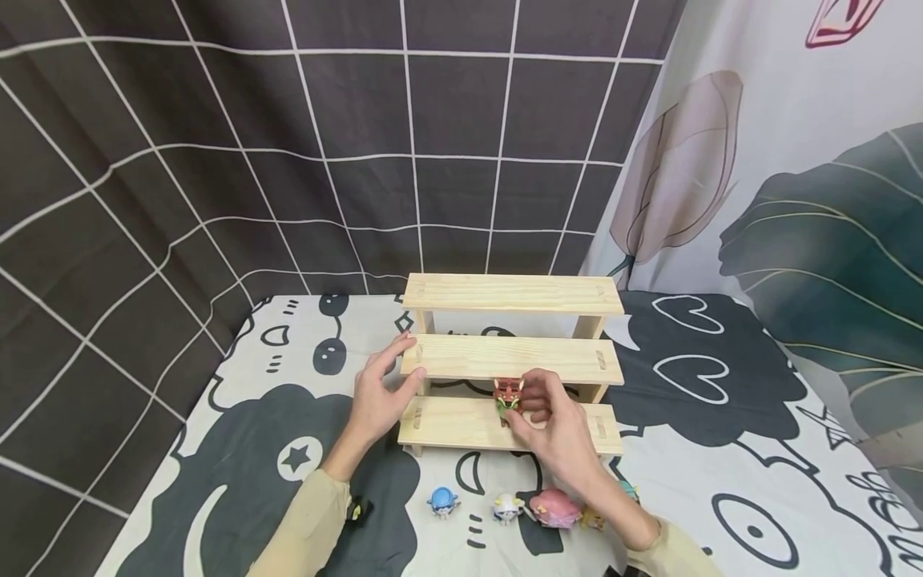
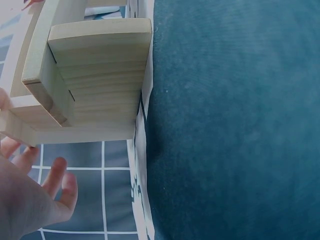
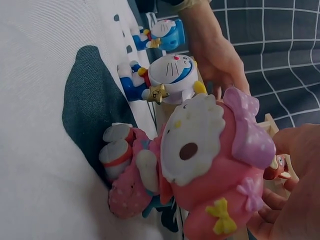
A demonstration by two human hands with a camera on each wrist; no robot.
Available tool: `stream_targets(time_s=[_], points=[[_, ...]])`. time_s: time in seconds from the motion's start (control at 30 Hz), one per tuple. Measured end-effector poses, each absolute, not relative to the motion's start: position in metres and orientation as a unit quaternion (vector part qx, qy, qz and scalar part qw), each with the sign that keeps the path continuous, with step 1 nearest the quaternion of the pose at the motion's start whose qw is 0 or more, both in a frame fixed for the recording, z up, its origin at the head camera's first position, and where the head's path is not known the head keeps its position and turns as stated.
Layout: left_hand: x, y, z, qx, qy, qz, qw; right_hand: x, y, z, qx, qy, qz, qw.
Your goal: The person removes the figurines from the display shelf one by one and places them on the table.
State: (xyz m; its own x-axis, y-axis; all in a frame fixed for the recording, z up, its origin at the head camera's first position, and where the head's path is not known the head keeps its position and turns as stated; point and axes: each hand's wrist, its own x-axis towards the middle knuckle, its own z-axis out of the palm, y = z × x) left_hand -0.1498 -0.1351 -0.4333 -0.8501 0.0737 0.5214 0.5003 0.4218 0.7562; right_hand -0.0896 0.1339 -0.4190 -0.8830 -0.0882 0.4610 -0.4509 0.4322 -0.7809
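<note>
A three-tier wooden step shelf (image 1: 512,358) stands on the patterned cloth. At the left end of its middle board, my left hand (image 1: 376,394) holds on with thumb and fingers; the left wrist view shows the shelf's side panel (image 2: 100,75) beside that hand (image 2: 30,192). My right hand (image 1: 558,425) pinches a small red and green figurine (image 1: 508,391) upright at the lowest board, in front of the middle one. Whether its base touches the board I cannot tell. In the right wrist view the figurine (image 3: 280,167) is mostly hidden by the right hand (image 3: 295,200).
Several toy figurines stand in front of the shelf: a blue one (image 1: 443,502), a white one (image 1: 507,507) and a pink-hooded one (image 1: 554,508). Near the left forearm lies a small dark item (image 1: 356,510). A dark grid curtain (image 1: 461,104) hangs behind.
</note>
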Motion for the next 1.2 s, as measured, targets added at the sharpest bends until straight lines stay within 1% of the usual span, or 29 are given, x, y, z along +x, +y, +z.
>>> stream_targets(time_s=[0.73, 1.2], points=[[-0.1488, -0.135, -0.4313, -0.172, -0.818, -0.508, 0.206, -0.0951, 0.127, -0.4174, 0.151, -0.814, 0.546, 0.13], [-0.1488, -0.135, -0.4315, -0.176, -0.816, -0.508, 0.212, -0.0902, 0.1314, -0.4139, 0.175, -0.811, 0.541, 0.139]])
